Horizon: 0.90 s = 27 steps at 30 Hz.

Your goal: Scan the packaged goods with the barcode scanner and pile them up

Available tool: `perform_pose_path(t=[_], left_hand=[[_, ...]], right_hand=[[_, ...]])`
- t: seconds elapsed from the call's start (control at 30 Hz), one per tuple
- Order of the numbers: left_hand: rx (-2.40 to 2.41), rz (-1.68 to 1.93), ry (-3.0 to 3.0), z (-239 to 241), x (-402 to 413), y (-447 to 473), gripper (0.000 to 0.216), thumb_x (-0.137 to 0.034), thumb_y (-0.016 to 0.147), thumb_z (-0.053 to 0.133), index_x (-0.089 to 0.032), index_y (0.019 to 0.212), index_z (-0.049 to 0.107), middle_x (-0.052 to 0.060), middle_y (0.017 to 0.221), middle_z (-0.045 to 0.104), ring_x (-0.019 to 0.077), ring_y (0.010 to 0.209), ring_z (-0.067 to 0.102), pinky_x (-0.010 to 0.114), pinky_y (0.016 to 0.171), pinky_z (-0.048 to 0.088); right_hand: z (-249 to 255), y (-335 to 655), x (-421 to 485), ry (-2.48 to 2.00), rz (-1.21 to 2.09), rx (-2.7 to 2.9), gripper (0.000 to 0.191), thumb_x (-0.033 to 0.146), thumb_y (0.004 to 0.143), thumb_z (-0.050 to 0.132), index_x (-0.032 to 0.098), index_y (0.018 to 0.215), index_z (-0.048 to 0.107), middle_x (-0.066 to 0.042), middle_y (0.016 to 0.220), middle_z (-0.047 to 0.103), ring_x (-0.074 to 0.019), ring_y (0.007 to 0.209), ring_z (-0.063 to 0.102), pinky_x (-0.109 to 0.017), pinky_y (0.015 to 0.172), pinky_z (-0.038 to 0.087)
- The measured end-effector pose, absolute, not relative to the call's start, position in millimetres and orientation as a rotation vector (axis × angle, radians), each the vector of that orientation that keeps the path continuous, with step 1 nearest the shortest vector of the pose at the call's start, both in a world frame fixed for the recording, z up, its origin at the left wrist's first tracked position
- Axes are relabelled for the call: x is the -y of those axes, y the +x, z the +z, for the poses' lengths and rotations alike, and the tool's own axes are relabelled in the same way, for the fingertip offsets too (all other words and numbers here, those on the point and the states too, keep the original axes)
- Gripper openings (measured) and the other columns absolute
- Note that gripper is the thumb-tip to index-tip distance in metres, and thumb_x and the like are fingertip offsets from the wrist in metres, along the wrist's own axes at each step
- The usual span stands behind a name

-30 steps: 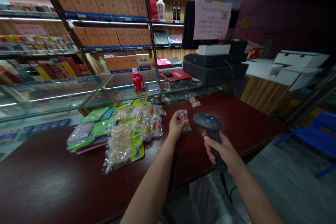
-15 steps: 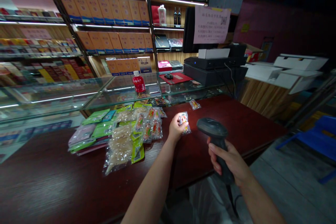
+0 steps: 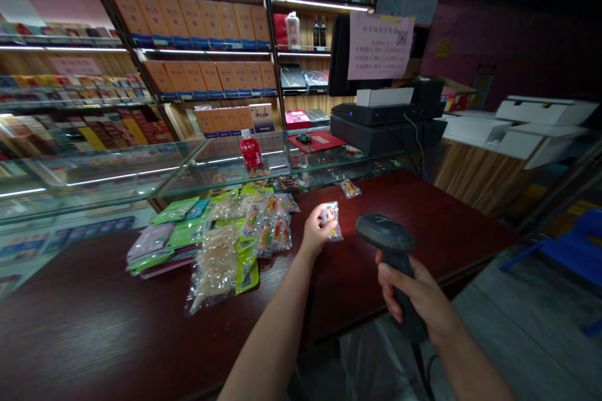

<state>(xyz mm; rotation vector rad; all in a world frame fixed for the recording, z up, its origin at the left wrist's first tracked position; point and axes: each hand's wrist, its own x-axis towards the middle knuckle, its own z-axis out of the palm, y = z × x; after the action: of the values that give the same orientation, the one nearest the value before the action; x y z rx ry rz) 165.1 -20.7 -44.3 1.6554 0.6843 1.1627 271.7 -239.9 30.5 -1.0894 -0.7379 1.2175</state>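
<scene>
My left hand [image 3: 316,234] is closed on a small clear snack packet [image 3: 332,219] with red print, held up over the dark red table [image 3: 423,225]. My right hand [image 3: 421,301] grips the handle of a black barcode scanner [image 3: 386,235], its head pointing toward the packet from the right. A pile of snack packets [image 3: 235,238], green and clear ones, lies on the table to the left of my left hand. One more small packet [image 3: 350,188] lies alone near the table's far edge.
A glass display counter [image 3: 141,169] runs behind the table, with a red bottle [image 3: 249,150] standing on it. A black register and printer [image 3: 385,119] sit at the back right. Shelves of boxed goods [image 3: 188,19] fill the wall. A blue chair [image 3: 564,244] stands on the right.
My right hand and the scanner have dropped slightly lower and to the right. The scanner's blue light seen a second ago is off. My left hand keeps the packet in about the same place.
</scene>
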Motion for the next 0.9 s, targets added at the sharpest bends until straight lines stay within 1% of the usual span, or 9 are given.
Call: perform_pose_path(t=[0.1, 0.23, 0.27, 0.43, 0.63, 0.77, 0.9], left_hand=[[-0.676, 1.178, 1.651, -41, 23, 164, 0.043, -0.019, 0.071, 0.064, -0.014, 0.113, 0.057, 0.007, 0.099, 0.067, 0.0172, 0.081, 0.064, 0.028, 0.073, 0.052], [-0.606, 1.19, 1.64, -40, 23, 165, 0.057, -0.017, 0.071, 0.062, -0.016, 0.127, 0.051, 0.011, 0.121, 0.062, 0.0192, 0.096, 0.064, 0.032, 0.084, 0.052], [-0.584, 1.181, 1.635, -40, 23, 165, 0.059, -0.017, 0.071, 0.061, -0.017, 0.129, 0.05, 0.011, 0.123, 0.061, 0.0195, 0.098, 0.063, 0.033, 0.086, 0.051], [-0.624, 1.189, 1.595, -44, 22, 164, 0.056, -0.018, 0.071, 0.063, -0.016, 0.125, 0.051, 0.011, 0.114, 0.064, 0.0201, 0.094, 0.064, 0.035, 0.084, 0.052], [-0.648, 1.2, 1.556, -45, 22, 165, 0.055, -0.018, 0.066, 0.067, -0.016, 0.119, 0.052, 0.008, 0.106, 0.065, 0.0182, 0.088, 0.064, 0.031, 0.08, 0.052], [-0.609, 1.191, 1.483, -44, 24, 166, 0.055, -0.018, 0.067, 0.068, -0.017, 0.119, 0.051, 0.007, 0.107, 0.065, 0.018, 0.091, 0.064, 0.03, 0.081, 0.052], [-0.642, 1.158, 1.499, -41, 24, 166, 0.056, -0.014, 0.064, 0.067, -0.017, 0.119, 0.053, 0.008, 0.108, 0.066, 0.0187, 0.088, 0.065, 0.03, 0.078, 0.053]], right_hand=[[34, 270, 241, -1.072, 1.217, 0.724, 0.039, 0.043, 0.073, 0.077, 0.019, 0.09, 0.052, 0.01, 0.053, 0.052, -0.0045, 0.032, 0.044, -0.014, 0.03, 0.034], [36, 268, 240, -1.051, 1.2, 0.707, 0.037, 0.041, 0.073, 0.077, 0.019, 0.09, 0.053, 0.009, 0.053, 0.052, -0.0044, 0.033, 0.044, -0.014, 0.031, 0.034], [36, 268, 240, -1.049, 1.199, 0.701, 0.037, 0.041, 0.073, 0.077, 0.02, 0.09, 0.053, 0.009, 0.053, 0.052, -0.0045, 0.033, 0.044, -0.014, 0.031, 0.033], [38, 265, 240, -1.057, 1.182, 0.701, 0.038, 0.041, 0.073, 0.077, 0.019, 0.093, 0.053, 0.009, 0.054, 0.052, -0.0041, 0.033, 0.044, -0.014, 0.031, 0.033], [39, 261, 238, -1.079, 1.173, 0.702, 0.046, 0.042, 0.073, 0.077, 0.018, 0.103, 0.053, 0.009, 0.055, 0.053, -0.0046, 0.032, 0.044, -0.015, 0.031, 0.033], [37, 261, 225, -1.069, 1.193, 0.72, 0.041, 0.044, 0.072, 0.076, 0.02, 0.095, 0.052, 0.01, 0.051, 0.052, -0.0052, 0.031, 0.042, -0.015, 0.029, 0.033], [35, 261, 207, -1.057, 1.214, 0.754, 0.04, 0.045, 0.071, 0.076, 0.02, 0.09, 0.05, 0.011, 0.049, 0.051, -0.0058, 0.031, 0.042, -0.015, 0.028, 0.033]])
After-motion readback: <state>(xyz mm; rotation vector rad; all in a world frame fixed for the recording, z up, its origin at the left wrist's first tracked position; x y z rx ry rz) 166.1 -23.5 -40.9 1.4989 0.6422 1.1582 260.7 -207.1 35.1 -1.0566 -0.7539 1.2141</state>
